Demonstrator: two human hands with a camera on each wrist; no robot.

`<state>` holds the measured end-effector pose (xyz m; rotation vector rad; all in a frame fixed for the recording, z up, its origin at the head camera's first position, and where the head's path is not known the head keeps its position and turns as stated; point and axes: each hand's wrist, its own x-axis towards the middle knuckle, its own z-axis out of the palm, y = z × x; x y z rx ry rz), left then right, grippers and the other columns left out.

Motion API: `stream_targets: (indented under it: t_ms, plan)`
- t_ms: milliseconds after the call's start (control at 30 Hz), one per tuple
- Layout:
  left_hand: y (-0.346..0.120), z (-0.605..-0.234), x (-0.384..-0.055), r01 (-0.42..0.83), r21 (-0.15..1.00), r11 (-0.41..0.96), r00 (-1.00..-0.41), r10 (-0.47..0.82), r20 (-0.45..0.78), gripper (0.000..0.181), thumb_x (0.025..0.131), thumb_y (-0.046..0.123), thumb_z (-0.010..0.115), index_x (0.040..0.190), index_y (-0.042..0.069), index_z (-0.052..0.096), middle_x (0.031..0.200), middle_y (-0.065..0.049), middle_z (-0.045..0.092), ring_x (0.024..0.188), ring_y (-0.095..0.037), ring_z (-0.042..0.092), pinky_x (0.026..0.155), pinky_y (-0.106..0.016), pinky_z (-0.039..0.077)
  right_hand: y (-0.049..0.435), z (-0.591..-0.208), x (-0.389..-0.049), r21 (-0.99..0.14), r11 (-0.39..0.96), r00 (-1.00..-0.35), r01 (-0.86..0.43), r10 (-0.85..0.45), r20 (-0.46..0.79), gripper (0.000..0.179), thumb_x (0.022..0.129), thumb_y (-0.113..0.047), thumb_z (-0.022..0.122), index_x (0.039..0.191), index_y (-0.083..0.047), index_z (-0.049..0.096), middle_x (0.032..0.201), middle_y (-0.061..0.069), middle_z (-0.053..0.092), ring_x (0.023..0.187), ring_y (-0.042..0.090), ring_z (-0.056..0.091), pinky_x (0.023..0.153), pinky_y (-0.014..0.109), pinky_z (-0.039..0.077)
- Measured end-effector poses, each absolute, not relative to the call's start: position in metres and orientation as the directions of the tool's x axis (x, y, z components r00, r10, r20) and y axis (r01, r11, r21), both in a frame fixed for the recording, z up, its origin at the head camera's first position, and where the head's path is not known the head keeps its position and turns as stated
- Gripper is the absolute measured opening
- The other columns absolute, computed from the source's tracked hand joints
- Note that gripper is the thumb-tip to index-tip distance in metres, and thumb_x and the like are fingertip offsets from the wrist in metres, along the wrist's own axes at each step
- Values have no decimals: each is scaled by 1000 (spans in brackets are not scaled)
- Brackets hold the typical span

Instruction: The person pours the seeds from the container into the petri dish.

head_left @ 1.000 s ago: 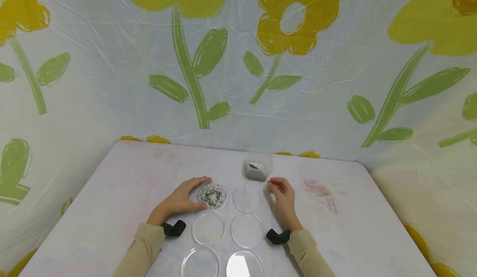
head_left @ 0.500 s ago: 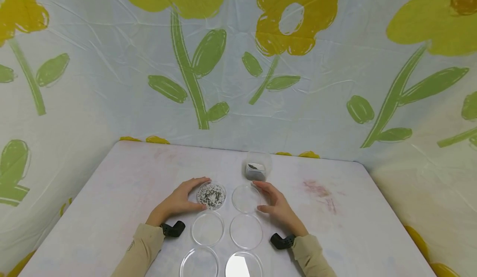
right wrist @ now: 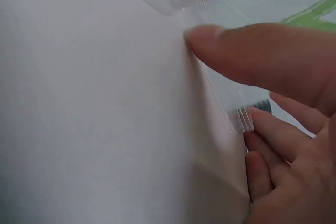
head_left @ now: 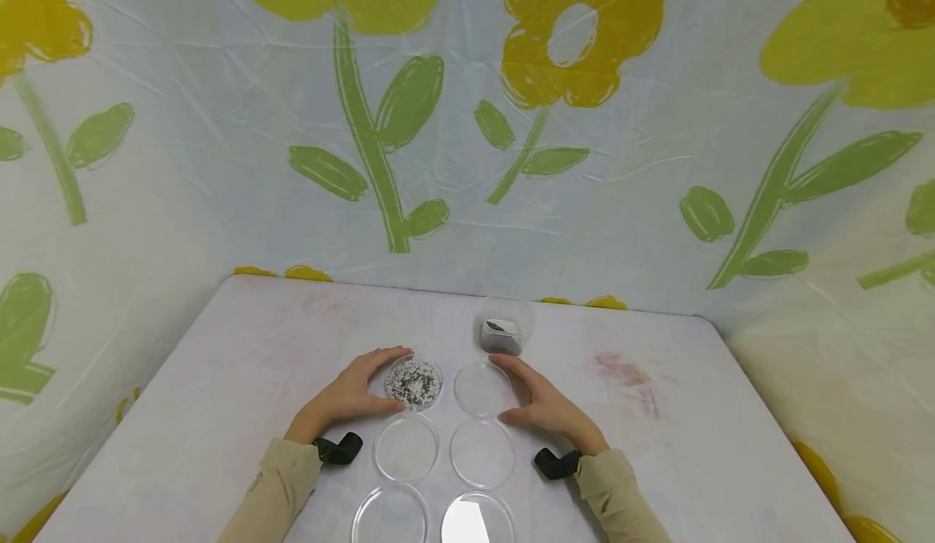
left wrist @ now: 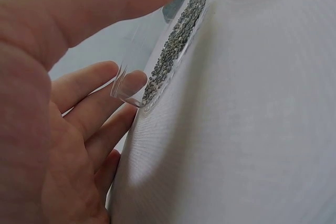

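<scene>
My left hand (head_left: 354,387) holds a clear petri dish (head_left: 420,409) by its rim, thumb at the near side and fingers at the far side. Small grey-green seeds (head_left: 427,395) are spread over its bottom; the left wrist view shows them as a thin layer (left wrist: 176,45) along the base. To the right, my right hand (head_left: 544,401) spans a second petri dish (head_left: 482,390), which has nothing in it. In the right wrist view the thumb (right wrist: 231,51) lies at this dish's near edge, and fingers touch its far wall (right wrist: 242,120).
Nearer to me lie more clear petri dishes in two columns, among them one at left (head_left: 407,447) and one at right (head_left: 482,454). A small translucent tub (head_left: 506,328) with dark contents stands behind the second dish. Flower-print cloth (head_left: 467,161) walls the table's back.
My right hand has come left from beside the tub, its pinched fingers spreading, and now takes the second dish by its rim. The left hand stays on the seed dish.
</scene>
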<state>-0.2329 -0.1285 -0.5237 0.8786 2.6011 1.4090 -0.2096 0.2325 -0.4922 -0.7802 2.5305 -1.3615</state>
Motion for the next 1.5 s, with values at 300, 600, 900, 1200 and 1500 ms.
stream_targets:
  t_ms: [300,600,900,1200,1500]
  plan:
    - [-128,-526,-233,442,785,435,-842,503,195,84,72,38,87,146,24,50,149,3,48,138,-28,40,110,-58,29,236,-499,-224,-793,457,-811,-403,-580,78,88,74,-16,88,150,-15,43,155,4,38,144,26,28,112,23,20]
    - [-129,-525,-231,442,784,436,-843,501,197,83,73,38,86,146,22,50,149,1,48,139,-29,40,111,-58,29,229,-493,-227,-778,472,-811,-415,-579,82,90,70,-16,90,148,-10,44,151,5,45,141,25,34,113,29,24]
    - [-128,-525,-231,445,780,440,-842,502,197,83,73,37,86,146,22,50,149,1,47,139,-28,39,111,-57,28,214,-479,-228,-740,495,-801,-456,-590,98,89,70,-10,87,147,-4,44,146,9,50,132,30,46,103,49,40]
    - [-127,-523,-232,456,782,425,-835,508,211,83,72,34,87,145,20,51,149,-1,48,139,-28,40,111,-56,28,208,-475,-227,-758,464,-805,-458,-579,132,90,68,-11,89,145,0,43,141,12,54,127,33,51,100,50,43]
    - [-128,-524,-233,448,782,434,-840,504,201,84,72,36,87,146,21,50,149,1,48,139,-28,40,111,-57,28,204,-473,-226,-761,419,-797,-496,-567,207,87,68,-12,89,143,-4,46,140,12,55,127,34,51,100,53,44]
